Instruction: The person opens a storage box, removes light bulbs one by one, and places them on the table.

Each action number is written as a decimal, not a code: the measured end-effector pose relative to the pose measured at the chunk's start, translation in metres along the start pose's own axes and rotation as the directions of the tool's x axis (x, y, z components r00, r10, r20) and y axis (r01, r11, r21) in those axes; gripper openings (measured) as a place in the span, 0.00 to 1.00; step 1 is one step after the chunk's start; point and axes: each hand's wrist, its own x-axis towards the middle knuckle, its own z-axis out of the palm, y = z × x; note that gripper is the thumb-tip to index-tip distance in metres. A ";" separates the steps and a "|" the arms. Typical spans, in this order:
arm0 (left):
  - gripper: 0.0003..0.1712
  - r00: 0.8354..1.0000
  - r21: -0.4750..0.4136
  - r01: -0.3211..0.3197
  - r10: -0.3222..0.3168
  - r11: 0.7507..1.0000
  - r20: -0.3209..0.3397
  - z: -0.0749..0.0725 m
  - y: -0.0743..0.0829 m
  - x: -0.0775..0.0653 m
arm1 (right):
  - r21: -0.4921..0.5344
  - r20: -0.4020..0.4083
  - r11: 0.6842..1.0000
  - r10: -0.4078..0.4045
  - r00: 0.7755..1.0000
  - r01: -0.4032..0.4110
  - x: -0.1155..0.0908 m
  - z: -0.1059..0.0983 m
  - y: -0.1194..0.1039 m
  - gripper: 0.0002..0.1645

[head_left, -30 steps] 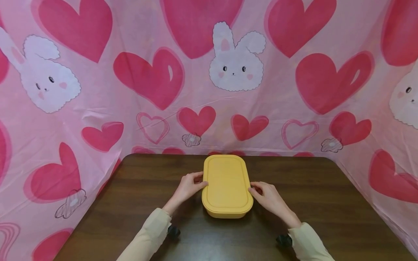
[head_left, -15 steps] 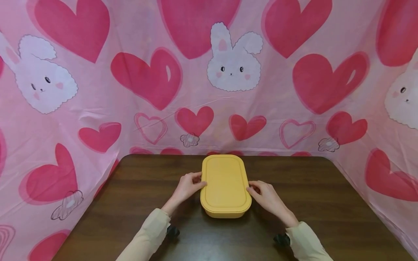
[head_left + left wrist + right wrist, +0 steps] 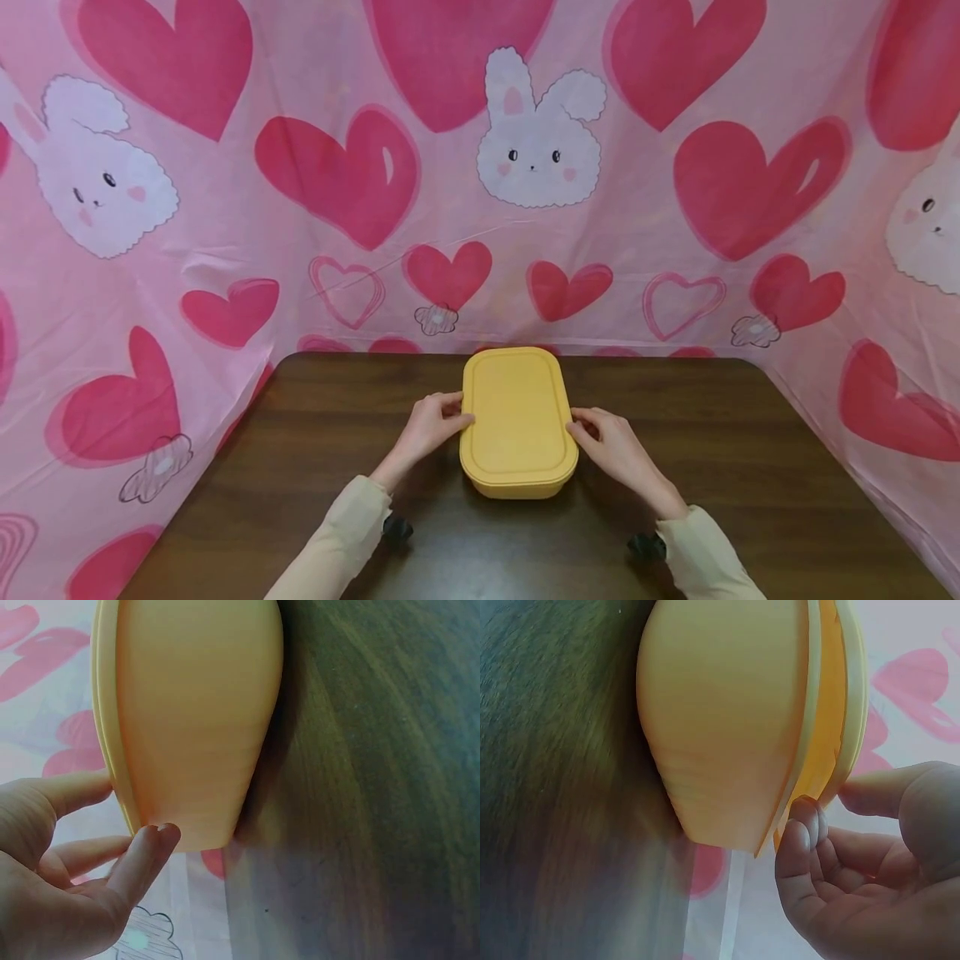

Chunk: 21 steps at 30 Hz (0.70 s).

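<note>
A yellow rectangular food container [image 3: 519, 490] with rounded corners stands at the middle of the table, its yellow lid [image 3: 517, 412] on top. At its left side my left hand [image 3: 431, 425] pinches the lid's edge, thumb on top and fingers beneath the rim; there the lid lies close along the container in the left wrist view. Across from it, my right hand [image 3: 611, 442] pinches the lid's right edge between thumb and fingers. In the right wrist view that edge of the lid [image 3: 855, 712] is raised, leaving a gap above the container's rim [image 3: 804, 712].
The dark brown wooden table [image 3: 315, 458] extends on both sides of the container. A pink cloth [image 3: 525, 233] printed with hearts and rabbits hangs behind and along the sides. Small black devices [image 3: 397, 531] show at both cuffs.
My right hand has risen slightly with the lid's right edge, and the lid's far end sits a little higher. The left hand keeps its pinch on the left edge.
</note>
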 end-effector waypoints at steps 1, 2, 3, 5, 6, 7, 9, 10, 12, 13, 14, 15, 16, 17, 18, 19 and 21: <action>0.27 1.000 0.005 -0.004 0.004 1.000 -0.003 0.000 0.000 0.000 | 0.000 0.001 1.000 0.001 1.000 -0.001 0.000 0.000 -0.001 0.19; 0.26 1.000 0.007 -0.005 0.005 1.000 -0.004 -0.001 0.001 0.000 | 0.000 0.001 1.000 0.001 1.000 -0.001 0.000 0.000 -0.001 0.19; 0.26 1.000 0.008 -0.005 0.005 1.000 -0.005 -0.001 0.001 0.000 | 0.003 0.002 1.000 0.004 1.000 -0.004 0.000 0.000 -0.001 0.19; 0.26 1.000 0.007 0.003 -0.003 1.000 -0.006 -0.002 0.003 0.001 | 0.005 0.002 1.000 0.008 1.000 -0.008 0.001 -0.001 -0.002 0.19; 0.26 1.000 0.013 0.004 -0.004 1.000 -0.008 -0.002 0.004 0.001 | 0.008 0.006 1.000 0.010 1.000 -0.010 0.001 -0.001 -0.002 0.20; 0.26 1.000 0.022 -0.001 0.001 1.000 -0.008 -0.003 0.004 0.001 | 0.013 0.011 1.000 0.011 1.000 -0.012 0.001 -0.001 -0.003 0.20; 0.25 1.000 0.033 0.006 -0.006 0.999 -0.015 -0.006 0.007 0.000 | 0.025 0.020 1.000 0.014 1.000 -0.015 0.001 -0.001 -0.004 0.20; 0.25 1.000 0.038 0.010 -0.010 0.999 -0.019 -0.007 0.008 0.000 | 0.029 0.024 0.999 0.013 1.000 -0.014 0.001 -0.001 -0.005 0.20; 0.25 0.999 0.049 0.020 -0.019 0.999 -0.030 -0.010 0.010 -0.001 | 0.035 0.032 0.999 0.009 0.999 -0.010 0.001 -0.001 -0.008 0.21; 0.25 0.999 0.052 0.024 -0.022 0.998 -0.032 -0.012 0.011 -0.001 | 0.036 0.032 0.999 0.004 0.999 -0.006 0.001 -0.001 -0.009 0.21; 0.25 0.999 0.052 0.034 -0.032 0.998 -0.035 -0.014 0.011 -0.001 | 0.035 0.030 0.999 0.001 1.000 -0.002 0.001 0.000 -0.011 0.21; 0.25 0.999 0.056 0.035 -0.033 0.998 -0.036 -0.015 0.012 -0.002 | 0.033 0.028 0.999 -0.007 1.000 0.006 0.001 0.000 -0.013 0.21; 0.26 0.999 0.056 0.037 -0.035 0.998 -0.034 -0.017 0.012 -0.002 | 0.030 0.026 0.999 -0.014 1.000 0.014 0.001 0.000 -0.015 0.21; 0.26 0.999 0.058 0.039 -0.037 0.998 -0.035 -0.019 0.011 -0.002 | 0.033 0.024 0.999 -0.017 1.000 0.017 0.001 0.001 -0.017 0.21; 0.25 0.999 0.059 0.040 -0.038 0.997 -0.036 -0.021 0.011 -0.002 | 0.033 0.021 0.999 -0.023 1.000 0.022 0.002 0.001 -0.020 0.21; 0.25 0.998 0.058 0.043 -0.041 0.997 -0.037 -0.023 0.011 -0.003 | 0.037 0.022 0.999 -0.028 0.999 0.027 0.002 0.002 -0.022 0.20; 0.25 0.998 0.059 0.050 -0.047 0.997 -0.046 -0.028 0.010 -0.004 | 0.047 0.028 0.998 -0.037 0.999 0.036 0.003 0.004 -0.027 0.20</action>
